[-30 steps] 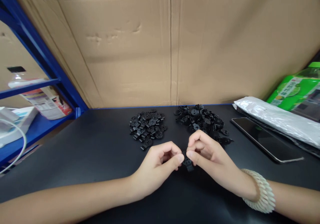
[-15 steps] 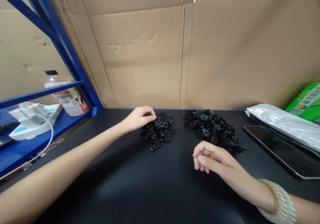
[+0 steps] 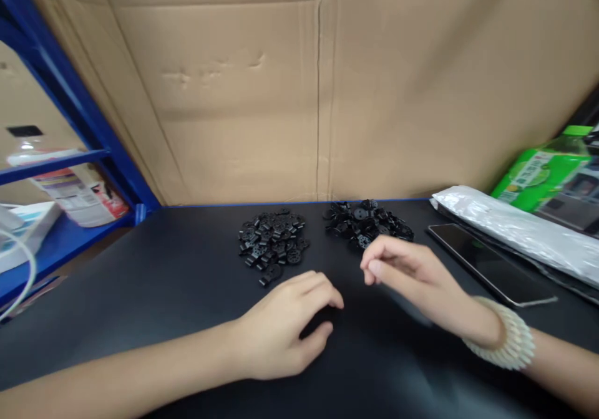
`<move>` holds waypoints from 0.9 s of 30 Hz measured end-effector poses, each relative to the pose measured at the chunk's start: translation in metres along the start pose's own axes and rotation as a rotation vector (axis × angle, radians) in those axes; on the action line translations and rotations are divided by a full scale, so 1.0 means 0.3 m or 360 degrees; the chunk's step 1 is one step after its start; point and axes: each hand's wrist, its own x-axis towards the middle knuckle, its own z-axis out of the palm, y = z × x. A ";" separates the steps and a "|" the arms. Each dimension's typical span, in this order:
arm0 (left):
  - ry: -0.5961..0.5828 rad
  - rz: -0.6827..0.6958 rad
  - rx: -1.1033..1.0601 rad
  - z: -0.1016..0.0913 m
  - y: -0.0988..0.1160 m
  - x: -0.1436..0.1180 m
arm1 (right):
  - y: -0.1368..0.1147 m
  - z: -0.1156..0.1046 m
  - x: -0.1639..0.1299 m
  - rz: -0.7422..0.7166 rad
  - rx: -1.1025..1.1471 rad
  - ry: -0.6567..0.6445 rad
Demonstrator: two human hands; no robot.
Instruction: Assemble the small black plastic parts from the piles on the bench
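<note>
Since half a second ago, the left hand [image 3: 281, 332] has been drawn back from the left heap of small black perforated plastic discs [image 3: 272, 244] and laid loosely open, holding nothing, on the matte black table [image 3: 140, 294]. The right hand [image 3: 407, 269], fingertips lightly curled and seemingly empty, has been raised to the near edge of the right heap of tangled black plastic clips [image 3: 365, 222]. Both heaps lie near the corrugated brown cardboard wall [image 3: 281, 95].

A single head-worn view looks forward and down over the black surface [image 3: 163, 294] from close range, facing the cardboard wall [image 3: 281, 95] at 12 o'clock, with blue shelving [image 3: 70, 107] toward 10 o'clock.
</note>
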 end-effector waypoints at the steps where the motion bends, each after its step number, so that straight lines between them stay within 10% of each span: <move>1: -0.0060 0.0028 -0.0046 0.015 0.009 -0.006 | -0.003 -0.035 0.013 -0.0059 -0.0113 0.0112; 6: -0.0052 0.0009 -0.0124 0.036 -0.003 -0.011 | 0.052 -0.244 0.076 -0.0064 -0.0658 0.0515; 10: -0.0067 0.0047 -0.0062 0.033 -0.005 -0.010 | 0.142 -0.352 0.097 0.0217 -0.1090 0.0419; 18: -0.0075 0.0088 -0.0017 0.039 -0.004 -0.011 | 0.181 -0.337 0.103 0.0291 -0.1091 0.0252; 27: -0.0014 0.0029 -0.0175 0.041 0.001 -0.013 | 0.087 -0.284 0.084 0.0107 -0.0804 0.0728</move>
